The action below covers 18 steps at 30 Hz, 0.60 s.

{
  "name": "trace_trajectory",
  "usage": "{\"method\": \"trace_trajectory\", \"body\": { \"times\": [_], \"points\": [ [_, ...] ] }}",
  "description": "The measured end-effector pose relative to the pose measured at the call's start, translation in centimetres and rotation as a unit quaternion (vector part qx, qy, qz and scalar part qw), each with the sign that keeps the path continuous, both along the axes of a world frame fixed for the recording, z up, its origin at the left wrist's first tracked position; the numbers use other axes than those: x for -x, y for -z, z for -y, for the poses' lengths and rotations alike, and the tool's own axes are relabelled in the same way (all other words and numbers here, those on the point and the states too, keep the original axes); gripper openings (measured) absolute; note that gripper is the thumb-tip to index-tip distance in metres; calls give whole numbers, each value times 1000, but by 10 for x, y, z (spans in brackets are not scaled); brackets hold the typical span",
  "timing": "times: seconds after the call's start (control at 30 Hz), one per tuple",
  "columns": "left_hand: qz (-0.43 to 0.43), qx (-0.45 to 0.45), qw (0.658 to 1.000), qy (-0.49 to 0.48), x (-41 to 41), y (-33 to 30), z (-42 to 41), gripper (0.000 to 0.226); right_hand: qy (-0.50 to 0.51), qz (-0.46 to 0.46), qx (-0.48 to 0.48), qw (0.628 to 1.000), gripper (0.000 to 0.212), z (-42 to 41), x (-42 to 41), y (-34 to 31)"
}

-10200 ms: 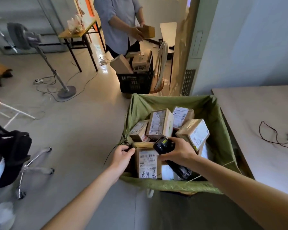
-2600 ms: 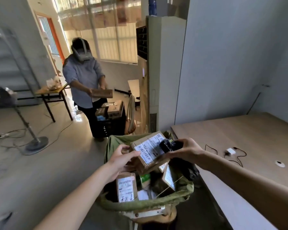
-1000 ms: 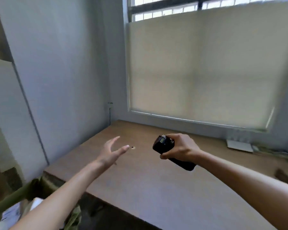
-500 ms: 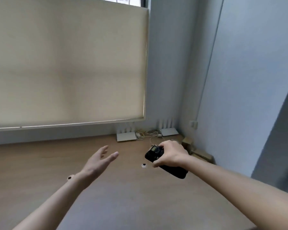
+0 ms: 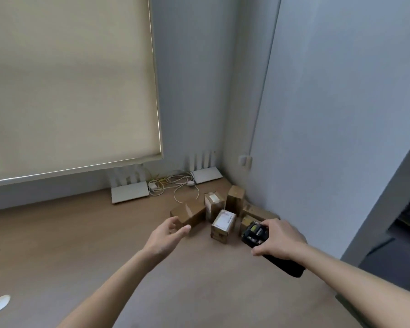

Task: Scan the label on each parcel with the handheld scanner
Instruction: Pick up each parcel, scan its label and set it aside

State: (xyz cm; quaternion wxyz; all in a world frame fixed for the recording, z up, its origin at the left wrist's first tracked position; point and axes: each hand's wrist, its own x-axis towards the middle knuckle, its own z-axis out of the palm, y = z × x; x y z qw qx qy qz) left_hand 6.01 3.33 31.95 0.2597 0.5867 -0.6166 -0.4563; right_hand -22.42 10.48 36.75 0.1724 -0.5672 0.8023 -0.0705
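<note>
Swung right since half a second ago, view now shows parcels (image 5: 223, 215) clustered centre-right on desk (image 5: 81, 245); left hand (image 5: 167, 235) spread, empty; right hand (image 5: 278, 240) grips scanner (image 5: 255, 234); boxes look light, stiff, best grabbed by sides.

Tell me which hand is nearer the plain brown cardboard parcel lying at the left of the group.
Left. The left hand reaches just short of the plain brown cardboard parcel; the right hand, gripping the black handheld scanner, is farther right, beyond the white-labelled parcel.
</note>
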Motion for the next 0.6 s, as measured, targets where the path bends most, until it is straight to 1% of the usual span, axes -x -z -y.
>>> {"method": "trace_trajectory", "body": {
  "times": [0.07, 0.2, 0.27, 0.43, 0.5, 0.6],
  "points": [
    [1, -11, 1000, 12, 19, 22, 38, 68, 8, -1, -14, 1000, 64, 32, 16, 15],
    [1, -46, 999, 21, 53, 68, 101, 68, 31, 22, -19, 999, 73, 91, 43, 51],
    [9, -63, 998, 29, 72, 92, 125, 66, 29, 25, -37, 999, 75, 114, 57, 74],
    [24, -125, 991, 44, 113, 155, 171, 62, -4, 34, -89, 995, 68, 165, 88, 140],
    [30, -146, 988, 33, 126, 180, 188, 63, -15, 41, -111, 993, 67, 186, 100, 165],
    [29, -178, 984, 3, 144, 213, 210, 64, -31, 35, -126, 991, 54, 219, 121, 199]
  ]
}}
